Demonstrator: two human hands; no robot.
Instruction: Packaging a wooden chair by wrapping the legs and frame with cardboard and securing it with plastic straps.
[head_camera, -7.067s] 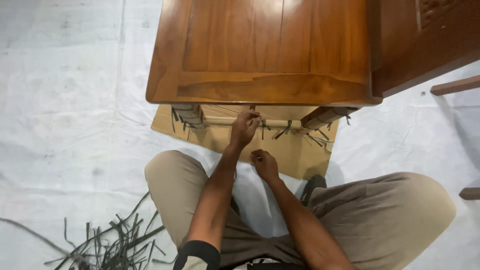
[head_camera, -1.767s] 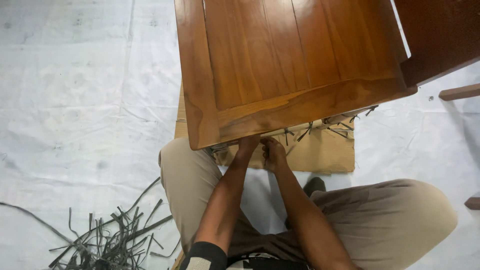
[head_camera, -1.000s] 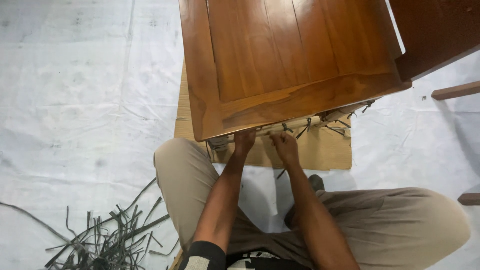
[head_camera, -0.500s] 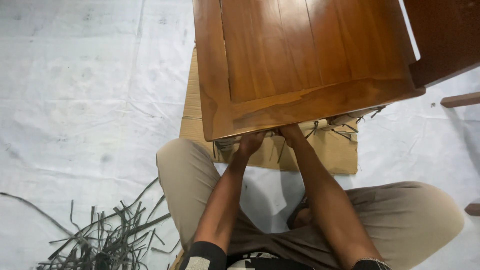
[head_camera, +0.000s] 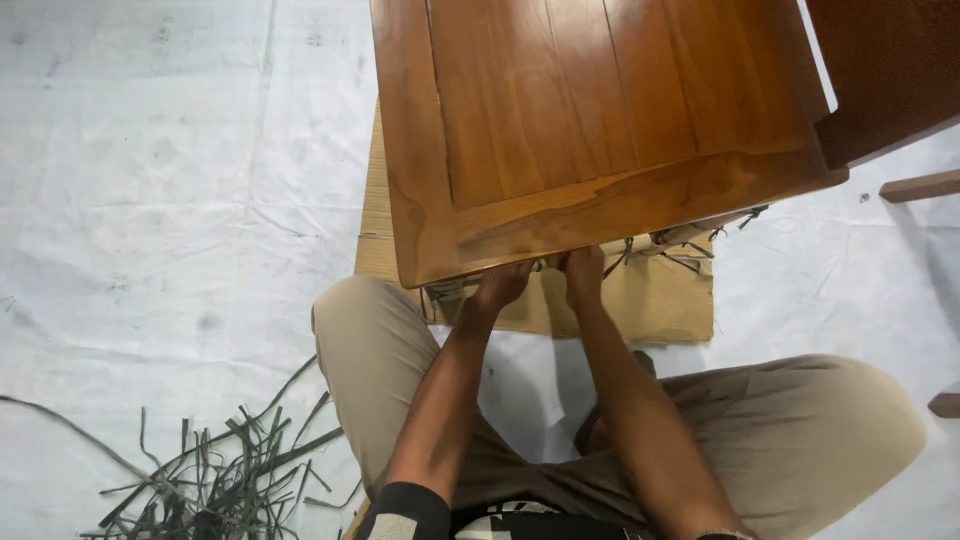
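Head view: a pale rung runs left to right under the near edge of a brown wooden table, mostly hidden by the overhanging top; dark strips are knotted along it and on the wrapped table leg at its right end. Left hand and right hand reach up side by side to the rung, fingertips tucked beneath the tabletop edge. Both look curled about the rung or a strip on it, but the fingers are hidden, so whether they clench or merely touch cannot be told. Judgement: with the work out of direct sight, it goes best with the hands close together, wrists low, and any strip kept taut and flat against the rung. Both forearms extend straight forward from the crossed legs, elbows slightly bent. Cardboard sheet lies under the table. Loose pile of dark strips sits near left on the white floor covering.
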